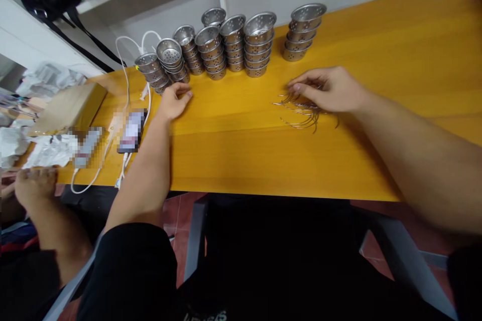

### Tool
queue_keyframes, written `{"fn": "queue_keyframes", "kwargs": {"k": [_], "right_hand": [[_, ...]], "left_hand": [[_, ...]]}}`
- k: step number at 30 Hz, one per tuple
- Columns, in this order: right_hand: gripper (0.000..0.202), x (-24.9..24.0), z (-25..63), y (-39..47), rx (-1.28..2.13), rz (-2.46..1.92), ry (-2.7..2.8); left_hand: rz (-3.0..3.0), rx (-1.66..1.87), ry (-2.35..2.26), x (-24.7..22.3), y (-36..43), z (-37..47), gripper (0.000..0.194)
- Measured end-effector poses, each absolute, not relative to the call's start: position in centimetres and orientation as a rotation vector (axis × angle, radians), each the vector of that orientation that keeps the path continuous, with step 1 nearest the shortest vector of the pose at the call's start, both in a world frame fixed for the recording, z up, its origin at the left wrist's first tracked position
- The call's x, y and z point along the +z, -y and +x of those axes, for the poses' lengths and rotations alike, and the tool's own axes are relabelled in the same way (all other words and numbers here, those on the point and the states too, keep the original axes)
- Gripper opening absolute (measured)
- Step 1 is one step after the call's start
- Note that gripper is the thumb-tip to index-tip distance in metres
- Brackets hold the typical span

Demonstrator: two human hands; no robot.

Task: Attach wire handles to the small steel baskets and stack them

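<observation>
Wires [307,109]: loose, crossing heap on worktop [244,155]; look unsorted, none seen on a cup.
Right hand [327,89]: over heap, thumb and fingers close together; blurred, cannot tell if gripping.
Left hand [173,101]: loosely curled, nothing seen in it, near cups.
Cups [258,49]: already stacked; rightmost stack stands apart.

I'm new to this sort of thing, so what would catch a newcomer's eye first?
Probably the stacks of perforated metal cups along the far side of the yellow table. Nearer the viewer, the right hand is at a loose cluster of thin curved wires; the left hand is by the leftmost stacks.
</observation>
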State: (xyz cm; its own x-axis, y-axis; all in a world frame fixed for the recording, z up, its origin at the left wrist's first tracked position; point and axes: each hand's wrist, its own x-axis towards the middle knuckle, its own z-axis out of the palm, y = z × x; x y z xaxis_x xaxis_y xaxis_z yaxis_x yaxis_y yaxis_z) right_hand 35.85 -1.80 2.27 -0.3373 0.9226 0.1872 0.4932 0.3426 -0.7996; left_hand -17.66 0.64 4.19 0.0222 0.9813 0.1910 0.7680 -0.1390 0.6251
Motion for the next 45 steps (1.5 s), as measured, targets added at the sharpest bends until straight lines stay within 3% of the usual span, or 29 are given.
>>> {"fn": "queue_keyframes", "kwargs": {"k": [11,17,27,30,38,45], "right_hand": [[0.050,2.3,36.0,1.8,0.847,-1.260,1.938],[0.028,2.1,36.6,1.2,0.794,-1.268,1.960],[0.018,2.1,39.0,-0.4,0.644,-1.408,2.037],[0.021,2.1,39.6,-0.6,0.593,-1.402,2.072],[0.059,2.3,37.2,1.0,0.423,-1.016,2.235],[0.033,0.4,35.6,1.2,0.478,-0.948,2.373]], "left_hand": [[2.094,0.709,-1.733,4.9,1.7,-16.3,0.053],[2.139,0.710,-1.636,3.9,1.4,-16.1,0.055],[2.159,0.702,-1.591,4.0,2.1,-15.8,0.058],[2.127,0.708,-1.600,3.9,2.2,-15.8,0.057],[2.122,0.738,-1.661,3.0,1.4,-15.9,0.059],[2.025,0.771,-1.635,3.8,1.0,-17.8,0.062]]}}
